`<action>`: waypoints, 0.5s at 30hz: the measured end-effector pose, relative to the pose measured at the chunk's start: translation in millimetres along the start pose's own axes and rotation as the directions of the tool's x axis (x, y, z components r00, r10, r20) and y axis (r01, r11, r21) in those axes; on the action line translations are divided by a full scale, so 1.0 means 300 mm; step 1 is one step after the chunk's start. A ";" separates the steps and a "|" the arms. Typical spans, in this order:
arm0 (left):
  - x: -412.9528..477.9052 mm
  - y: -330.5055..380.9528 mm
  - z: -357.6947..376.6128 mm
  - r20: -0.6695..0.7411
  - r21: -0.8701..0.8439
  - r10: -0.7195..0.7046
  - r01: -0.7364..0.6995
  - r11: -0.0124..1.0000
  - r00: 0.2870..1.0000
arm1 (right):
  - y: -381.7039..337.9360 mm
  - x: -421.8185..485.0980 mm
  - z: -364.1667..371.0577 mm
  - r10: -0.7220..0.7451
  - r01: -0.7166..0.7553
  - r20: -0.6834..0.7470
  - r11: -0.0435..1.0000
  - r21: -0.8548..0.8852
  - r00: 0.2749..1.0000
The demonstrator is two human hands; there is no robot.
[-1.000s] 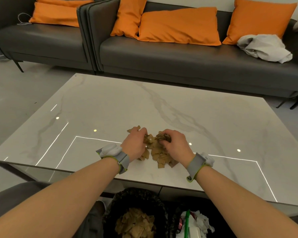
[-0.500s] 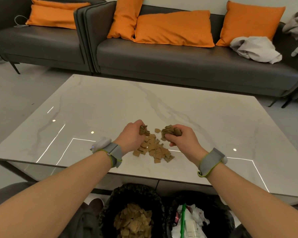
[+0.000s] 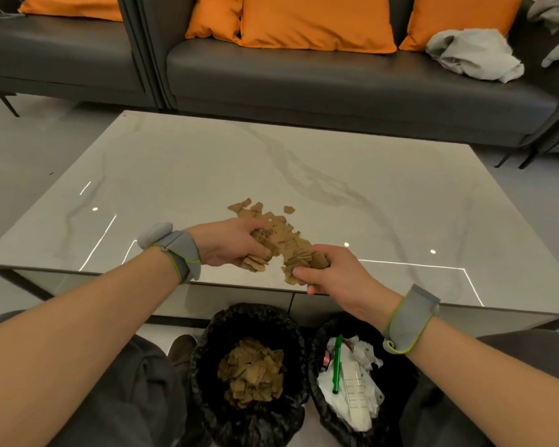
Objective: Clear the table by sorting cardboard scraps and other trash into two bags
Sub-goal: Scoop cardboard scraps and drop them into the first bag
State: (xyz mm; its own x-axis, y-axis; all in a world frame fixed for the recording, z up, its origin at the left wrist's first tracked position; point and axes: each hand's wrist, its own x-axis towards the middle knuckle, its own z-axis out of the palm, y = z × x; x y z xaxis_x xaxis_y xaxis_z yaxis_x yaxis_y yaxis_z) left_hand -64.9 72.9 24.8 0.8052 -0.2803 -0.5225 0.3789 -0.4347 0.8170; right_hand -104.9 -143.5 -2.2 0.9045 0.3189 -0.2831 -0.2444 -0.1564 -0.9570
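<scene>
Your left hand [image 3: 229, 243] and right hand [image 3: 333, 275] are each gripping cardboard scraps [image 3: 283, 232], whose pile is stretching diagonally from far-left toward near-right between them.

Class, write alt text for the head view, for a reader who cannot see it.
The left hand and right hand grip cardboard scraps on a table. Below, the left bag holds scraps, the right bag other trash.

Soft, even indoor light from overhead, mirrored as thin bright strips and small spot glints on the glossy table [image 3: 352, 162], shadows faint and short, wide-angle bowing plain along the sofa [image 3: 304, 85] and frame edges, focus fair mid-frame, slightly soft and smeared near the borders.
</scene>
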 end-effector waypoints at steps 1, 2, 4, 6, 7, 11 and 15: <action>-0.007 -0.010 0.001 0.027 0.028 -0.017 0.017 0.999 0.999 | 0.015 -0.007 0.014 0.014 -0.013 0.014 1.000 -0.012 1.000; -0.016 -0.028 0.007 0.054 0.064 -0.035 0.032 0.997 0.998 | 0.034 -0.017 0.028 0.029 -0.029 0.029 0.999 -0.028 0.999; -0.019 -0.041 0.017 0.104 0.163 -0.060 0.042 0.986 0.993 | 0.058 -0.027 0.039 0.051 -0.046 0.057 0.996 -0.071 0.997; -0.030 -0.065 0.033 0.141 0.293 -0.107 0.062 0.954 0.984 | 0.089 -0.035 0.057 0.087 -0.077 0.083 0.990 -0.116 0.993; -0.035 -0.079 0.042 0.149 0.375 -0.134 0.070 0.924 0.980 | 0.108 -0.038 0.064 0.105 -0.093 0.089 0.987 -0.134 0.990; -0.047 -0.154 0.100 0.166 0.591 -0.248 0.105 0.800 0.954 | 0.168 -0.039 0.100 0.186 -0.163 0.126 0.971 -0.177 0.974; -0.049 -0.227 0.165 0.132 0.715 -0.306 0.124 0.688 0.943 | 0.223 -0.042 0.137 0.250 -0.205 0.157 0.945 -0.254 0.956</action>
State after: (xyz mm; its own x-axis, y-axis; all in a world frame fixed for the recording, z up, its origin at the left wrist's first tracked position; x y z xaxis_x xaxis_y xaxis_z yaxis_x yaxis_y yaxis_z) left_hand -125.1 64.3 -35.3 0.5831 -0.2436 -0.7750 0.0347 -0.9456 0.3234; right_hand -147.0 -119.6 -65.3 0.7485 0.4123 -0.5194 -0.3279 -0.4508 -0.8302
